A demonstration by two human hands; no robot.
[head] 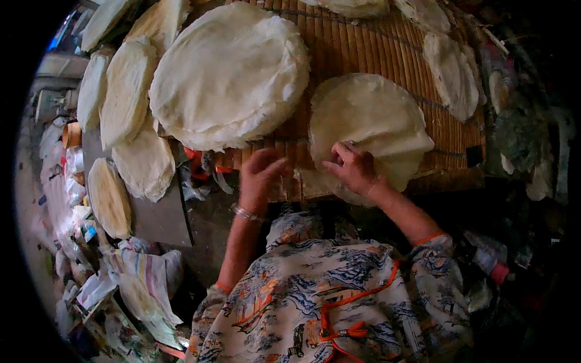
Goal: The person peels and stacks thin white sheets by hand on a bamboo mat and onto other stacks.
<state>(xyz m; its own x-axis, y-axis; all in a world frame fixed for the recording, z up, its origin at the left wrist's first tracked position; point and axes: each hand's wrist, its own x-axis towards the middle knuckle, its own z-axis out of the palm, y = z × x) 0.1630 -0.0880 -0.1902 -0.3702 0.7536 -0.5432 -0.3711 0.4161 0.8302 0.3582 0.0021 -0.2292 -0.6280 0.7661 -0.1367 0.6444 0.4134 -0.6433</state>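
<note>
A thin, round, cream-coloured sheet [367,109], like a flat pancake or wrapper, lies on a slatted bamboo mat [358,41]. A crease crosses its right side, and its near edge hangs past the mat's front edge. Over this near part is my right hand [356,168], thumb and fingers bent close together; whether they pinch the sheet is not clear. My left hand [261,177], blurred and wearing a bracelet, hovers by the mat's front edge left of the sheet. Its thumb stands apart from the fingers, and nothing shows between them. Beyond it rests a thick stack of similar sheets [229,75].
More round sheets [127,93] lean and lie at the left, some on a dark grey board [159,218]. Others lie at the mat's right end, including an oval-looking one [451,77]. Cloths [145,286] and clutter fill the lower left.
</note>
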